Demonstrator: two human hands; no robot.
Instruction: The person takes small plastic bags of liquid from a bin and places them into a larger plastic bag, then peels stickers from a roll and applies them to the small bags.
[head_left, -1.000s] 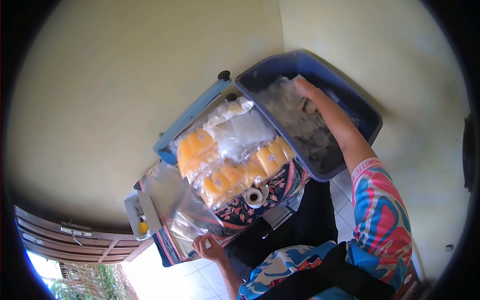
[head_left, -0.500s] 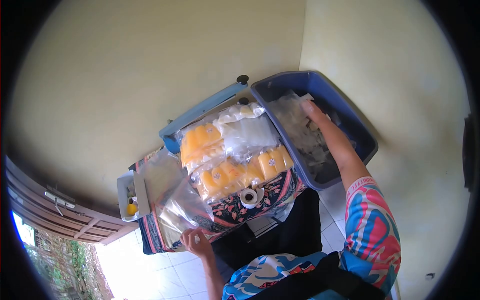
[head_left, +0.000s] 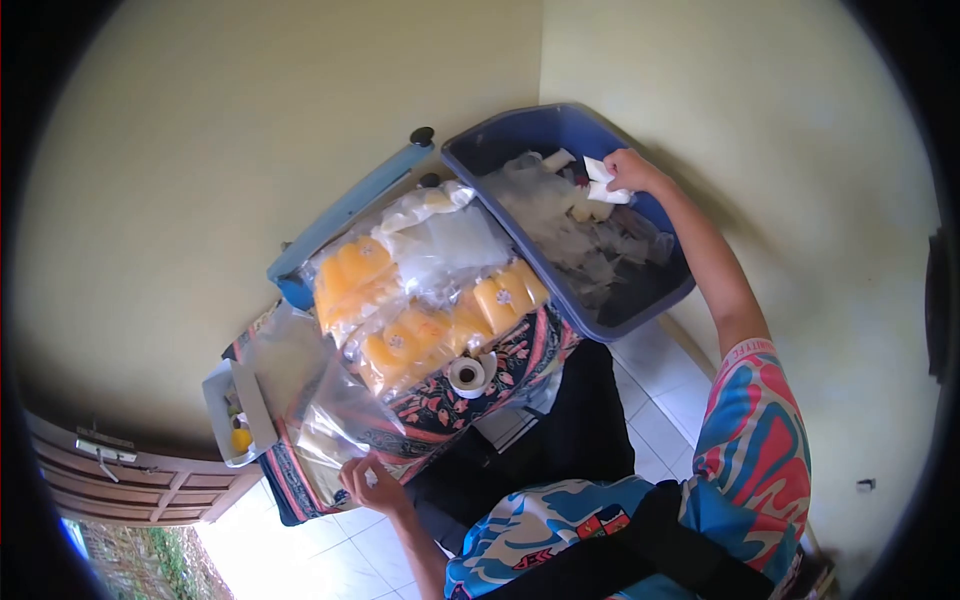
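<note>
Over the far right part of the blue bin (head_left: 625,325), my right hand (head_left: 632,172) is closed on white pieces (head_left: 608,192) that look like paper or plastic. Clear and whitish scraps (head_left: 560,225) lie in the bin under it. At the near left edge of the patterned cloth, my left hand (head_left: 375,484) has curled fingers around something small and whitish that I cannot make out. Beside it lies a clear plastic bag (head_left: 340,420). Clear packs of orange contents (head_left: 420,335) and a clear bag of whitish contents (head_left: 450,245) rest between my hands.
A roll of tape or labels (head_left: 467,376) sits on the patterned cloth (head_left: 515,350). Behind the packs is a long blue sealer-like device (head_left: 355,205). A white box (head_left: 250,415) with a yellow item stands at the left. Walls rise behind the bin.
The view has shifted, moving the table and bin left and partly up in frame. My right hand has risen from the scraps, with white pieces in its fingers. My left hand stays near the clear bag.
</note>
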